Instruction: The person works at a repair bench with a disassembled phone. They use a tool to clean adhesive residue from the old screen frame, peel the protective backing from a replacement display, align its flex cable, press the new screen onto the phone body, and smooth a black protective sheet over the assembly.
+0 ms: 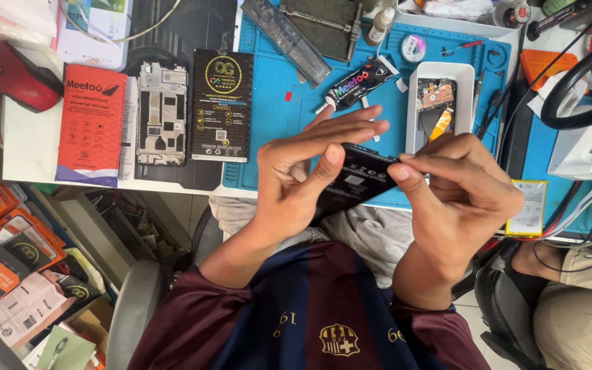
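Note:
My left hand (310, 161) and my right hand (464, 185) hold a flat black phone part (354, 181) between them, above the near edge of a blue work mat (268, 116). The left thumb presses on the part's face while the fingers stretch over its far edge. The right hand pinches its right end between thumb and forefinger. A black glue tube (358, 82) lies on the mat just beyond my hands.
A white tray (416, 103) with an opened phone stands at the right of the mat. A bare phone frame (162, 113), a black box (222, 103) and a red box (90, 123) lie at left. A red mouse (15, 75), cables and tools surround the mat.

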Demonstrator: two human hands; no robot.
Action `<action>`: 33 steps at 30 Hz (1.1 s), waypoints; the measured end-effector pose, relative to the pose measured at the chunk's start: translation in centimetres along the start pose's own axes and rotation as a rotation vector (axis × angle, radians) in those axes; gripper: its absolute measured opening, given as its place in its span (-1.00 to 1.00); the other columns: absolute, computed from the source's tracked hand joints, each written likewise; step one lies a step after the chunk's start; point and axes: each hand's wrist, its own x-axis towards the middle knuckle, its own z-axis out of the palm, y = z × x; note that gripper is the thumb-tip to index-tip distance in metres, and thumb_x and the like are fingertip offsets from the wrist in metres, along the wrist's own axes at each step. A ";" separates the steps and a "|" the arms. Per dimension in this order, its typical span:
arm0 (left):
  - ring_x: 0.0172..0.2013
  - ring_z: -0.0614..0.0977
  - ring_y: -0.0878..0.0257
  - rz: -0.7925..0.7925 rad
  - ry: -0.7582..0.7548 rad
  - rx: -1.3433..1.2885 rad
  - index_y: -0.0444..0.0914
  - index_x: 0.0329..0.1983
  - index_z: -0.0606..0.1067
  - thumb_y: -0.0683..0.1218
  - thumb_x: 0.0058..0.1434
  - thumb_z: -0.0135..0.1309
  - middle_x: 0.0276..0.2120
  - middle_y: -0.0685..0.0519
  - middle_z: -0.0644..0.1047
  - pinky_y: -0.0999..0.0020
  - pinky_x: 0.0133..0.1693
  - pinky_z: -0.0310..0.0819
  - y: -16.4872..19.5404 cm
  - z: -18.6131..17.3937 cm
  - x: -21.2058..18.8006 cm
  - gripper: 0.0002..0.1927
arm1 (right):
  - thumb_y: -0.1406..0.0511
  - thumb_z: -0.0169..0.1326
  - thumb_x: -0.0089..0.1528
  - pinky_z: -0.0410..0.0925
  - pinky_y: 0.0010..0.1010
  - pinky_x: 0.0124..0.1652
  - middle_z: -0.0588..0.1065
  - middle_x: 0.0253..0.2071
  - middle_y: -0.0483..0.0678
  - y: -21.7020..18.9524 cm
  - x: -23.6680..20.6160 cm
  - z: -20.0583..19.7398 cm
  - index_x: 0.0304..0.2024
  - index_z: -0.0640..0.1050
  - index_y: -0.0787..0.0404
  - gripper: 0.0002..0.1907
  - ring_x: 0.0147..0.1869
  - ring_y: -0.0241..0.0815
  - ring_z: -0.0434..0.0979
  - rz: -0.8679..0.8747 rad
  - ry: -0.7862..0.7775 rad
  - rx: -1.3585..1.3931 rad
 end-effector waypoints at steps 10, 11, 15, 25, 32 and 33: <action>0.21 0.65 0.08 -0.014 -0.032 0.301 -0.34 0.29 0.44 -0.12 0.42 0.11 0.10 -0.02 0.63 0.13 0.38 0.37 -0.2 -1.6 0.0 -0.60 | 0.47 0.32 0.38 0.28 -0.59 -0.47 0.52 -0.32 0.02 5.8 0.6 -1.7 -0.10 0.64 0.42 -0.90 -0.46 -0.33 0.43 0.138 0.191 0.439; 0.18 0.68 0.10 -0.013 0.010 0.347 -0.33 0.25 0.48 -0.14 0.42 0.12 0.08 -0.02 0.64 0.10 0.39 0.38 -0.3 -1.7 -0.4 -0.63 | 0.46 0.31 0.39 0.28 -0.58 -0.47 0.53 -0.31 0.03 6.7 0.7 -2.0 -0.09 0.63 0.41 -0.90 -0.46 -0.33 0.42 0.144 0.234 0.479; 0.11 0.72 0.14 0.074 0.133 0.528 -0.28 0.14 0.57 -0.16 0.34 0.24 0.02 -0.03 0.66 -0.01 0.43 0.34 -0.3 -1.2 -2.1 -0.68 | 0.40 0.24 0.48 0.25 -0.59 -0.43 0.49 -0.34 -0.02 9.7 0.8 -3.4 -0.11 0.60 0.39 -0.88 -0.45 -0.36 0.36 0.193 0.322 0.632; 0.06 0.72 0.11 0.329 0.206 0.614 -0.30 -0.04 0.58 -0.19 0.23 0.36 -0.15 0.00 0.69 -0.09 0.45 0.18 2.0 0.2 -2.8 -0.73 | 0.18 0.11 0.50 0.22 -0.79 -0.33 0.49 -0.17 -0.09 13.3 -0.8 -2.7 -0.01 0.58 0.23 -0.76 -0.33 -0.46 0.20 0.286 0.254 1.258; 0.06 0.74 0.07 0.361 0.202 0.582 -0.30 -0.06 0.58 -0.26 0.27 0.33 -0.15 -0.03 0.69 -0.11 0.49 0.12 3.3 0.0 -2.8 -0.79 | 0.20 0.23 0.41 0.26 -0.71 -0.27 0.45 -0.14 -0.08 10.7 -0.7 -0.6 0.00 0.57 0.20 -0.76 -0.25 -0.38 0.28 0.126 0.286 1.015; 0.06 0.74 0.06 0.367 0.201 0.579 -0.30 -0.07 0.58 -0.26 0.27 0.33 -0.16 -0.03 0.69 -0.11 0.48 0.09 3.4 -0.2 -2.8 -0.80 | 0.16 0.28 0.36 0.30 -0.61 -0.23 0.44 -0.15 -0.05 9.6 -0.4 -0.4 -0.02 0.55 0.21 -0.70 -0.20 -0.30 0.33 0.083 0.344 0.842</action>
